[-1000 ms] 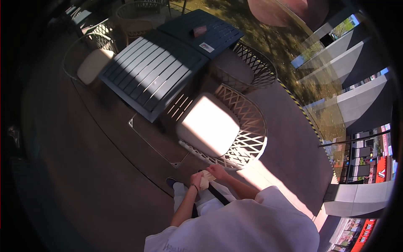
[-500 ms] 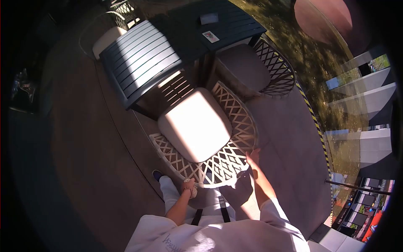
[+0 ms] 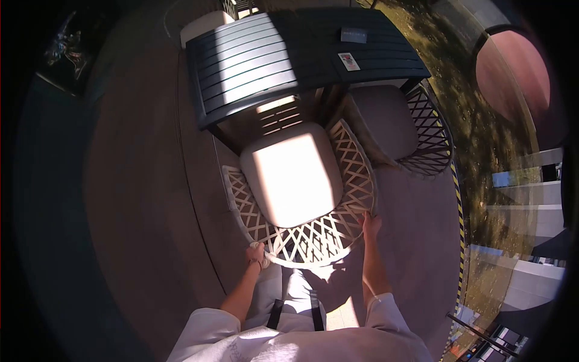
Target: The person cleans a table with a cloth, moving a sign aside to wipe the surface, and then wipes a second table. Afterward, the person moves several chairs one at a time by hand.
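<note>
A chair (image 3: 310, 244) with a pale, lattice-woven curved back stands before me, its light seat cushion (image 3: 294, 175) partly in bright sun. My left hand (image 3: 256, 253) is closed at the left part of the back's rim, with a bunched beige, cloth-like thing (image 3: 265, 262) at its palm. On the right side of the same rim, my right hand (image 3: 371, 224) is closed, its fingertips partly hidden against the weave. The front of the seat faces a dark slatted table (image 3: 241, 90) and lies close to its near edge.
A second chair (image 3: 386, 123) with a dark cushion is tucked at the table's right part. Another chair (image 3: 202, 27) stands beyond the far left corner. On the tabletop lie a printed card (image 3: 348, 61) and a small dark sign (image 3: 353, 35). Yellow-black striped tape (image 3: 461, 241) edges the floor at right.
My view has turned, so table and chairs sit further right and the table looks more level. Both hands stay at the chair's rim, and the seat appears closer to the table edge.
</note>
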{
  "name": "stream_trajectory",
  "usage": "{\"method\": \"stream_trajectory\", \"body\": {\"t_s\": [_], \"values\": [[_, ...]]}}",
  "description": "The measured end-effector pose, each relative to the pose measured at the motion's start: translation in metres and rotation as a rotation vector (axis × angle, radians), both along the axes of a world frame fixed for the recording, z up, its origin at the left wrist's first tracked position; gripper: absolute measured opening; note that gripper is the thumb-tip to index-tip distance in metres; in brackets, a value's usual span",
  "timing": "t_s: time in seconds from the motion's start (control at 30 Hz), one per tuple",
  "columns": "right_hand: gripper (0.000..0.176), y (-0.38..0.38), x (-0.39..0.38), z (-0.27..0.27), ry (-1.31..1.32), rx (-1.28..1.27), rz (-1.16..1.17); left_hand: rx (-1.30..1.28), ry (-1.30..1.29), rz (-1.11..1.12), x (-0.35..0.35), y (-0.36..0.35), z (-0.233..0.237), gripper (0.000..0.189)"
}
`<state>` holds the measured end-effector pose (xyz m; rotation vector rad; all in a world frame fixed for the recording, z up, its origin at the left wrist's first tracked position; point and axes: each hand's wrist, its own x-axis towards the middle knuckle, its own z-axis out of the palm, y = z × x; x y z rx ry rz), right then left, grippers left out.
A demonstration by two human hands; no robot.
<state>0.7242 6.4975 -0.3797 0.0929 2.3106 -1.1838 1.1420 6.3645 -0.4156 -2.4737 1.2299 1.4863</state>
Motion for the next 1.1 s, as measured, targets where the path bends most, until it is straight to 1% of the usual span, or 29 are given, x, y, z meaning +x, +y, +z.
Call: {"method": "stream_trajectory", "body": {"t_s": [0.03,0.1,0.17,0.23,0.27,0.33,0.4,0.43,0.53,0.57,0.6,0.63,0.67,0.73,0.8,0.83,0.87,0.9,0.93,0.97,1.0,1.03,1.07,1.1], "values": [[0.03,-0.013,0.001,0.025,0.034,0.055,0.011,-0.032,0.028,0.037,-0.002,-0.005,0.005,0.049],[0.03,-0.016,-0.003,0.037,0.111,-0.007,0.063,-0.069,0.043,0.086,0.003,0.005,0.015,0.05],[0.029,-0.018,0.005,0.041,0.214,-0.06,0.087,-0.097,0.036,0.087,0.004,-0.004,0.02,0.049],[0.028,-0.01,0.002,0.025,0.366,-0.091,0.111,-0.167,0.0,0.077,0.009,0.006,0.018,0.048],[0.028,-0.011,0.001,0.029,0.348,-0.104,0.112,-0.202,-0.015,0.072,0.004,0.004,0.012,0.048],[0.027,0.0,0.012,0.03,0.282,-0.098,0.109,-0.219,0.048,0.079,-0.005,-0.004,0.014,0.045],[0.027,0.003,0.009,0.019,0.296,-0.091,0.093,-0.211,0.09,0.093,0.005,0.006,0.012,0.042],[0.026,0.006,0.016,0.019,0.3,-0.09,0.082,-0.211,0.073,0.06,0.01,0.005,0.003,0.042],[0.029,-0.003,0.02,0.027,0.292,0.046,0.101,-0.217,0.058,0.067,0.016,0.004,0.001,0.044],[0.034,-0.013,0.016,0.032,0.33,0.178,0.134,-0.137,-0.049,0.047,0.014,-0.005,0.007,0.046],[0.039,-0.008,0.008,0.015,0.373,0.313,0.168,-0.137,-0.09,0.019,0.011,-0.009,0.019,0.048],[0.044,-0.004,0.008,0.01,0.42,0.448,0.197,-0.139,-0.125,-0.013,0.007,-0.013,0.037,0.05],[0.049,-0.005,0.022,0.018,0.481,0.645,0.206,-0.144,-0.156,-0.048,0.007,-0.015,0.051,0.051],[0.059,-0.031,0.06,0.036,0.597,1.011,0.201,0.092,-0.145,-0.184,0.013,-0.027,0.074,0.063],[0.069,-0.063,0.122,0.055,0.73,0.991,0.344,0.332,0.082,-0.488,0.035,-0.059,0.094,0.078],[0.068,-0.097,0.157,0.083,0.274,0.82,0.402,0.196,0.065,-0.56,0.055,-0.051,0.08,0.086],[0.065,-0.116,0.216,0.089,0.737,0.624,0.522,0.051,0.041,-0.621,0.073,-0.061,0.066,0.095],[0.061,-0.151,0.265,0.098,0.692,0.47,0.622,0.031,0.071,-0.506,0.089,-0.1,0.084,0.096],[0.059,-0.179,0.308,0.098,0.393,0.215,0.672,0.028,0.091,-0.385,0.119,-0.126,0.119,0.097],[0.057,-0.216,0.359,0.106,0.069,0.043,0.681,0.011,0.102,-0.274,0.147,-0.159,0.147,0.098],[0.057,-0.246,0.405,0.103,0.066,-0.144,0.845,-0.007,0.175,-0.154,0.167,-0.198,0.156,0.098],[0.046,-0.285,0.457,0.145,0.124,-0.29,0.99,-0.022,0.247,-0.039,0.191,-0.23,0.161,0.098],[0.043,-0.322,0.499,0.181,0.195,-0.332,1.065,-0.029,0.322,0.075,0.215,-0.256,0.171,0.098],[0.039,-0.354,0.534,0.216,0.264,-0.366,1.138,-0.02,0.482,0.204,0.234,-0.282,0.191,0.094]]}}
